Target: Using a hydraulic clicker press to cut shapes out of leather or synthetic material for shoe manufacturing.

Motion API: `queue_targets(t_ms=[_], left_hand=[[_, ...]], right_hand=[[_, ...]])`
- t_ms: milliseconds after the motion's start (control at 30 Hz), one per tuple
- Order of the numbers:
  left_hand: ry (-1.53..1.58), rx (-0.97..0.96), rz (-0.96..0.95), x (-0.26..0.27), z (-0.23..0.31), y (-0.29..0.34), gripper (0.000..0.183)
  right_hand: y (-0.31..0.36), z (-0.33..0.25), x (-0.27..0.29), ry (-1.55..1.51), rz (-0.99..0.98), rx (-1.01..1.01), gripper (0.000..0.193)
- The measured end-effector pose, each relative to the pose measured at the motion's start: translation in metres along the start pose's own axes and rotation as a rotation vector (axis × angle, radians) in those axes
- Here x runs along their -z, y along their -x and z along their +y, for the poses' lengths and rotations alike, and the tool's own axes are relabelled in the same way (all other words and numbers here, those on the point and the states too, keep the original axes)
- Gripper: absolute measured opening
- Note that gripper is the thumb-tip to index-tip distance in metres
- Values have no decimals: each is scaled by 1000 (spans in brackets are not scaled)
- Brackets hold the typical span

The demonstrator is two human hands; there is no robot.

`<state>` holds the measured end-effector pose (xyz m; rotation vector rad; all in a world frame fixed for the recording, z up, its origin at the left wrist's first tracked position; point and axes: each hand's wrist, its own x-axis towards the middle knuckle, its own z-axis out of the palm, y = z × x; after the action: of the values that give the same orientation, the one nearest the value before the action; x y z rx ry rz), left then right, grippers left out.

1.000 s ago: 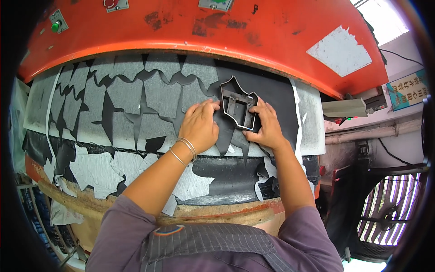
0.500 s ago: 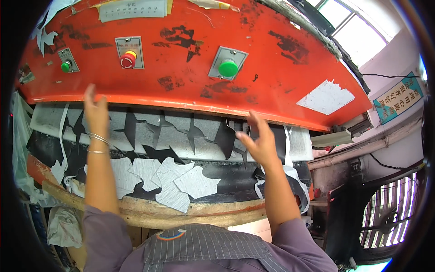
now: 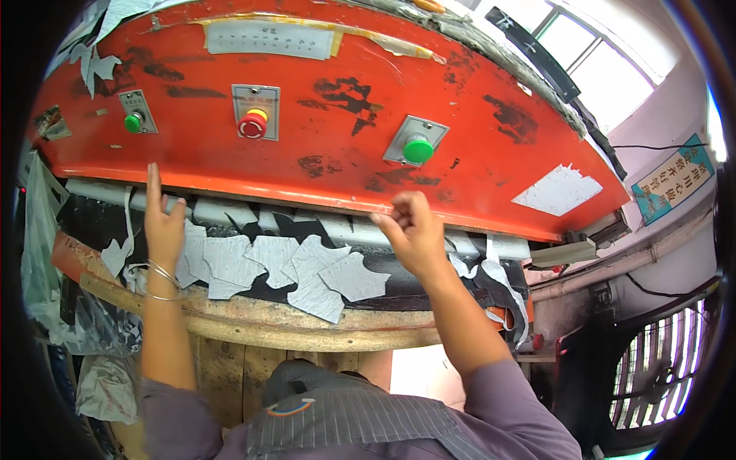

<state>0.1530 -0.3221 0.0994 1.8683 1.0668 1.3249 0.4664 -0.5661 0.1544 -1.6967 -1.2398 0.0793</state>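
Observation:
My left hand (image 3: 162,222) is raised before the lower edge of a red machine panel (image 3: 322,153), its fingers stretched out and holding nothing. Opposite it, my right hand (image 3: 416,234) hovers by the same edge with its fingers curled in and the thumb bent; no object shows in it. Between my hands, cut grey fabric pieces (image 3: 314,295) overlap on a black surface (image 3: 395,291). Behind them a pale sheet with dark cut-out gaps (image 3: 337,225) runs under the panel, which hides its far part.
The panel carries a green push button (image 3: 418,150), a red stop button (image 3: 252,124) and a smaller green button (image 3: 134,121). A worn wooden edge (image 3: 322,337) borders the near side. Fabric strips (image 3: 502,284) hang at the right; a clear plastic bag (image 3: 46,268) hangs at the left.
My right hand's fingers have gone from spread to curled, and the hand has moved slightly left. Less of the pale sheet shows below the panel. The whole view has shifted too.

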Motion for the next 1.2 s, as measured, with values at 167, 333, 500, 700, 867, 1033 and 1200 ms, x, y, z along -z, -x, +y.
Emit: queue_targets(t_ms=[167,333,500,700,867,1033,1200], left_hand=[[-252,-283,249,37,30,-56,59],[-226,-161,29,44,73,14,47],[-21,-114,-579,-9,113,223,22],[-341,-283,-472,-45,168,291,18],[-328,-251,-382,-50,163,299,17],[-397,-241,-366,-43,171,315,19],[-311,-197,-291,-76,185,348,24]], right_hand=[[-61,-59,35,221,272,209,26],[-12,-68,48,133,79,169,25],[150,-49,66,317,-586,-125,49],[232,-46,72,625,-534,91,52],[229,-37,70,658,-519,67,44],[211,-44,96,537,-831,23,47],[88,97,171,525,-460,16,43]])
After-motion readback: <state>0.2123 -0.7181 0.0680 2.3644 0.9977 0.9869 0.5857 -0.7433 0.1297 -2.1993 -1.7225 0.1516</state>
